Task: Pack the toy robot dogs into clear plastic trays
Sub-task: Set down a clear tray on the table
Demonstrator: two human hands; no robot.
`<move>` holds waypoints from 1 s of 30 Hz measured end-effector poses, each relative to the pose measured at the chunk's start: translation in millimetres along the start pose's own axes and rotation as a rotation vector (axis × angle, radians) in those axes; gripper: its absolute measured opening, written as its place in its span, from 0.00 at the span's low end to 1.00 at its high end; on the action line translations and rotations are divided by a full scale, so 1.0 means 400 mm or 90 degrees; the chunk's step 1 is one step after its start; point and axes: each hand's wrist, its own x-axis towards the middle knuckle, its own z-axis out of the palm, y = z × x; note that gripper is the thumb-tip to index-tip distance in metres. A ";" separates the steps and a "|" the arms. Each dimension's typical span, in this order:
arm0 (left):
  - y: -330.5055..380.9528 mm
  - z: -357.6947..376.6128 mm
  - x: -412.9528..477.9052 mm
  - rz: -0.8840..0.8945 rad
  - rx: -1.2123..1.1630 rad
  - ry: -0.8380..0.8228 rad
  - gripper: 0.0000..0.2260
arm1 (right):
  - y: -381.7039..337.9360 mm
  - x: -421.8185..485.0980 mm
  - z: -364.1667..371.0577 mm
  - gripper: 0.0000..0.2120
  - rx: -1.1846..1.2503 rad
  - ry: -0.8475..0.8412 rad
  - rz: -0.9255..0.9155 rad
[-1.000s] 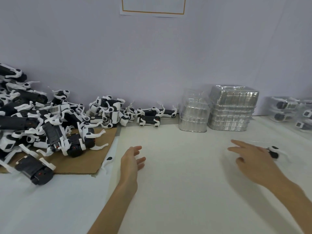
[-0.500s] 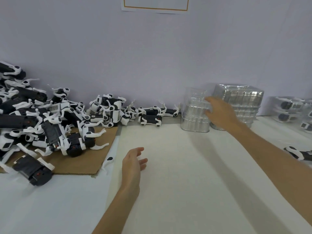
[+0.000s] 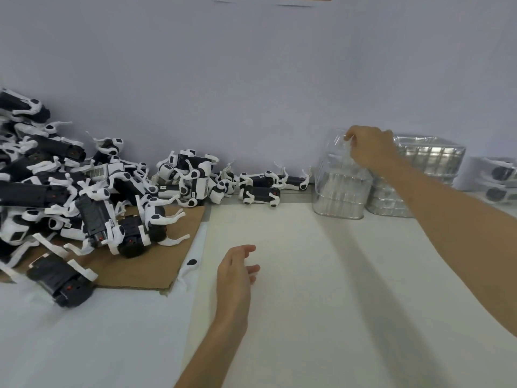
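**Taking one tray off the stack**

Head view. The right hand (image 3: 369, 148) reaches to the far side of the table (image 3: 307, 317), at the top of the nearer stack of clear trays (image 3: 340, 191). Its fingers are curled and pinch the rim of the top tray (image 3: 333, 152), which looks a little raised above the others. How far it is free I cannot tell, because clear plastic over clear plastic hides the edges. The left hand (image 3: 236, 271) is low over the white table, fingers relaxed and spread, holding nothing. The toy dogs (image 3: 92, 197) lie in a big heap at the left, partly on a sheet of cardboard (image 3: 145, 264), with a few along the wall (image 3: 251, 79) near the stack. A second stack (image 3: 419, 169) stands just beside the first, and some filled trays (image 3: 500, 177) are at the far right.

The step in hand, I judge, is to separate one tray only. Such thin trays often stick inside one another, so it is better to lift the pinched rim slowly, peeling from one corner and watching whether a second tray comes up with it. If it does, the free left hand could press the stack down. After that, the tray should go on the bare table in front, hollow side up and near the heap, so the dogs have a short way.
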 end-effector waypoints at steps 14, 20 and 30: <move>0.024 -0.032 0.009 -0.069 -0.175 -0.030 0.12 | -0.149 -0.537 -0.060 0.14 0.281 0.186 -0.364; 0.030 -0.046 0.012 -0.016 -0.093 -0.131 0.28 | -0.161 -0.698 0.039 0.23 0.228 0.054 -0.468; 0.023 -0.037 0.003 0.084 -0.069 -0.177 0.31 | -0.168 -0.662 -0.016 0.11 0.398 0.064 -0.451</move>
